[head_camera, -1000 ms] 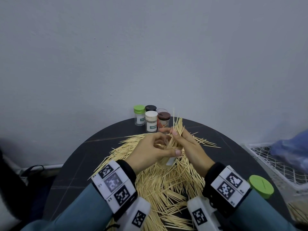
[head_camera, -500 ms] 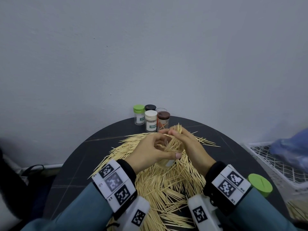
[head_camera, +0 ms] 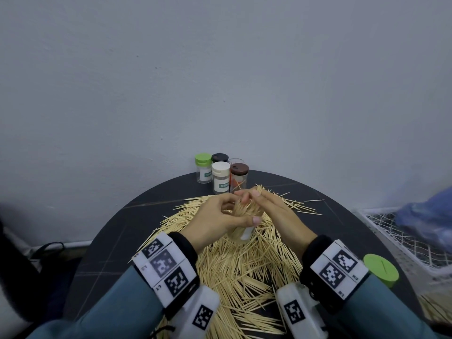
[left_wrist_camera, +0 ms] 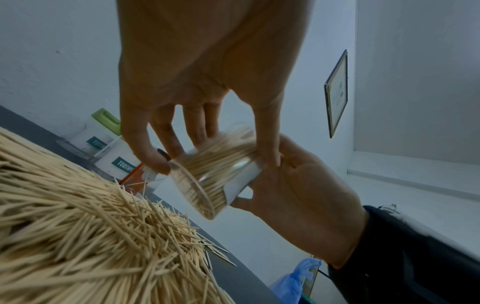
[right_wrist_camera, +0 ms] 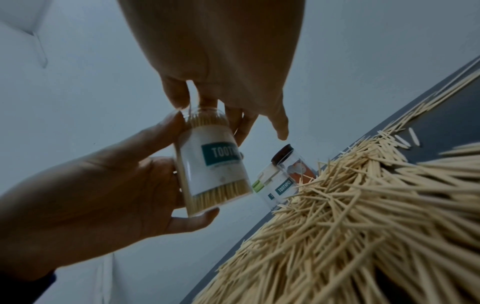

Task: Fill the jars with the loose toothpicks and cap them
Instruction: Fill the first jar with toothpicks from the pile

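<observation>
Your left hand [head_camera: 215,220] wraps the clear toothpick jar [right_wrist_camera: 210,164], tilted above the loose toothpick pile [head_camera: 244,265]. Your right hand [head_camera: 276,211] rests straight fingers [right_wrist_camera: 179,96] on its open mouth, gripping nothing. It's uncapped, packed full, white label showing.

Plain grey-white wall [head_camera: 220,69] behind a round dark table [head_camera: 117,231] — framed picture [left_wrist_camera: 336,93] hanging.
</observation>
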Tool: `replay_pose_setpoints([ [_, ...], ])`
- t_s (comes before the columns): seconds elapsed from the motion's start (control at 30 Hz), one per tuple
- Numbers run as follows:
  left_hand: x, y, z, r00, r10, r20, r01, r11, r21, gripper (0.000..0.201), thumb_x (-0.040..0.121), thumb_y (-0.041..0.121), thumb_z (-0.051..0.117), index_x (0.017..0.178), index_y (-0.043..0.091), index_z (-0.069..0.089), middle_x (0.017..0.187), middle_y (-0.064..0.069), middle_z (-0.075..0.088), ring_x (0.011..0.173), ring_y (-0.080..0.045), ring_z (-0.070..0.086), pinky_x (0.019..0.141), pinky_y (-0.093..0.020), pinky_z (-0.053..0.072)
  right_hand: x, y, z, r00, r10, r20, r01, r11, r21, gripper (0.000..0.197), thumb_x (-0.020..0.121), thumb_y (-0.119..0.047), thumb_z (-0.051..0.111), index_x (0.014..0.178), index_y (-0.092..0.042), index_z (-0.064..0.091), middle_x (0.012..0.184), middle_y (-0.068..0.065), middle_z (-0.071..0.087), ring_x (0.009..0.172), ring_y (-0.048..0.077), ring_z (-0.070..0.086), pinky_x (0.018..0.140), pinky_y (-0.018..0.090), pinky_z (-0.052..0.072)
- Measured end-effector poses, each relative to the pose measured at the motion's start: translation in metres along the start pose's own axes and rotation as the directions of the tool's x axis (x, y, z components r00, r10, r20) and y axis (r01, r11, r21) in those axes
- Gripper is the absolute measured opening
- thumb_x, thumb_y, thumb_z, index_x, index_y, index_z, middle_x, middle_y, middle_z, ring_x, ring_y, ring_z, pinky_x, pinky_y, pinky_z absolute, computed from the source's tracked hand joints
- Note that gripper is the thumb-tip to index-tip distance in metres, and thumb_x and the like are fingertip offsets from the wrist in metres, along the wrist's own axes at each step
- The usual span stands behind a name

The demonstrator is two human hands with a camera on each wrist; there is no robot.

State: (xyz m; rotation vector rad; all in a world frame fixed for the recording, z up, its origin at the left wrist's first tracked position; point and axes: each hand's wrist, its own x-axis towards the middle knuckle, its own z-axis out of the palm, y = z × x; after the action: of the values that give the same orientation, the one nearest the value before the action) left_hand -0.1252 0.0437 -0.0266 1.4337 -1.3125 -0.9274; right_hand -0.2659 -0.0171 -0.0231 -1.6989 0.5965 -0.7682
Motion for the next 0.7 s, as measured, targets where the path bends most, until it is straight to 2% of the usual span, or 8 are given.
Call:
replay_pose_setpoints([
  [0.03,-0.001,0.001,0.000,1.000,0.003,0.006,-0.003,1.000,0.013,0.049,0.069,0.027,0.081,0.114,0.020,0.061,0.104,0.006,0.067,0.100,-0.006,0.061,0.076,-0.011,0.048,0.000,0.001,0.000,1.000,-0.003,-0.010,0.003,1.000,-0.006,0.043,0.096,-0.039,0.029,0.091,-0.010,0.059,0.116,-0.013,0.062,0.108,-0.010,0.053,0.094,0.011,0.032],
  [0.1,-0.001,0.002,0.001,1.000,0.004,0.004,-0.004,0.999,0.040,0.053,0.070,0.028,0.080,0.118,0.022,0.058,0.105,0.010,0.063,0.097,0.003,0.056,0.069,-0.007,0.043,0.002,0.003,-0.002,0.999,-0.019,-0.046,0.018,1.000,-0.021,0.054,0.089,-0.053,0.023,0.089,-0.014,0.061,0.117,-0.013,0.064,0.115,-0.001,0.052,0.100,0.023,0.029],
  [0.2,0.000,0.001,0.001,1.000,-0.004,-0.004,0.004,0.999,0.053,0.061,0.067,0.031,0.082,0.122,0.022,0.057,0.111,0.006,0.063,0.103,0.000,0.055,0.075,-0.012,0.042,0.004,0.008,-0.006,0.996,-0.039,-0.076,0.036,0.999,-0.040,0.052,0.096,-0.046,0.022,0.088,-0.014,0.063,0.116,-0.011,0.064,0.114,-0.003,0.052,0.100,0.022,0.028],
  [0.27,0.000,0.000,0.001,1.000,-0.011,-0.002,0.011,0.999,0.036,0.058,0.065,0.032,0.082,0.118,0.021,0.060,0.111,0.004,0.065,0.104,-0.007,0.059,0.081,-0.018,0.047,0.004,0.010,-0.006,0.998,-0.049,-0.035,0.047,0.997,-0.058,0.042,0.100,-0.033,0.029,0.086,-0.015,0.064,0.118,-0.008,0.063,0.113,-0.004,0.052,0.096,0.016,0.031],
  [0.37,0.000,0.000,0.001,1.000,-0.010,-0.004,0.009,1.000,-0.005,0.061,0.058,0.038,0.082,0.114,0.020,0.063,0.108,0.002,0.068,0.104,-0.011,0.062,0.086,-0.025,0.050,0.005,0.013,-0.005,0.997,-0.081,-0.001,0.080,0.994,-0.074,0.025,0.098,-0.016,0.038,0.093,-0.013,0.063,0.115,0.002,0.062,0.106,-0.001,0.055,0.087,0.009,0.039],
  [0.5,0.000,0.001,0.001,1.000,-0.009,-0.018,0.009,1.000,0.006,0.056,0.062,0.033,0.082,0.113,0.021,0.063,0.106,0.004,0.068,0.102,-0.009,0.062,0.078,-0.019,0.048,0.005,0.014,-0.006,0.996,-0.058,-0.071,0.057,0.998,-0.018,0.027,0.098,-0.026,0.038,0.112,-0.017,0.059,0.120,-0.005,0.060,0.115,0.001,0.052,0.095,0.019,0.039],
  [0.63,0.001,-0.001,-0.001,0.995,0.005,-0.103,0.001,0.998,0.063,0.050,0.064,0.032,0.083,0.109,0.019,0.064,0.105,0.004,0.067,0.098,-0.009,0.062,0.074,-0.017,0.048,0.007,0.016,-0.008,0.994,-0.043,-0.102,0.037,0.998,-0.057,0.023,0.096,-0.023,0.045,0.112,-0.017,0.061,0.114,-0.001,0.063,0.110,0.014,0.057,0.095,0.033,0.045],
  [0.7,0.002,-0.003,-0.004,0.987,0.004,-0.162,0.011,0.996,0.093,0.051,0.063,0.033,0.084,0.108,0.019,0.064,0.105,0.004,0.066,0.099,-0.010,0.062,0.077,-0.021,0.049,0.007,0.017,-0.010,0.993,-0.062,-0.101,0.047,0.989,-0.143,0.019,0.093,-0.019,0.053,0.108,-0.017,0.064,0.106,-0.001,0.065,0.100,0.012,0.059,0.088,0.030,0.048],
])
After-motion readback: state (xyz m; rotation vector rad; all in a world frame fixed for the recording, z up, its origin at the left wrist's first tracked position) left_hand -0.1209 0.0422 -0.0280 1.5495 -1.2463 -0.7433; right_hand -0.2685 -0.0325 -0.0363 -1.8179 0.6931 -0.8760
